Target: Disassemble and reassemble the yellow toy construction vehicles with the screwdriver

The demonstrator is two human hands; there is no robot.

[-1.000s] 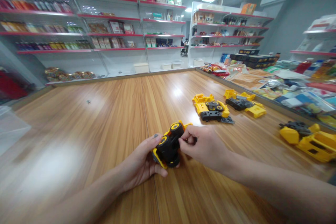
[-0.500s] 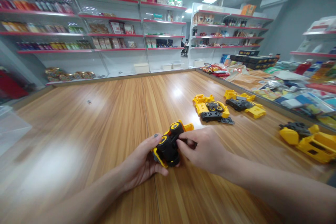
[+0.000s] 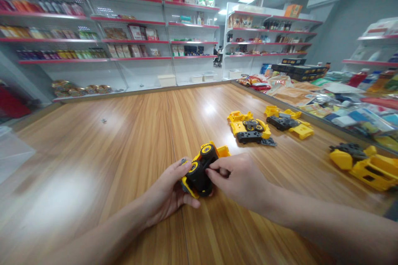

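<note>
A yellow-and-black toy truck point(image 3: 199, 178) is tilted on its side above the table, its black underside and two yellow-rimmed wheels showing. My left hand point(image 3: 169, 186) is closed around its lower left end, thumb by the near wheel. A small grey spot shows at the thumb tip; I cannot make out what it is. Against the truck's black underside, my right hand point(image 3: 241, 176) is closed in a pinch. Whatever lies between those fingertips is hidden.
To the right lie yellow and black toy vehicle parts point(image 3: 250, 127), a second group point(image 3: 289, 122) and a yellow truck body point(image 3: 373, 169). Small grey pieces point(image 3: 103, 121) lie far left. A clear plastic bin point(image 3: 14, 153) stands at the left edge. Packaged goods point(image 3: 329, 95) border the table's right side.
My right fingertips have shifted slightly left along the truck's underside, still pinched. The left hand keeps its hold, its thumb slightly moved. The truck stays almost in place.
</note>
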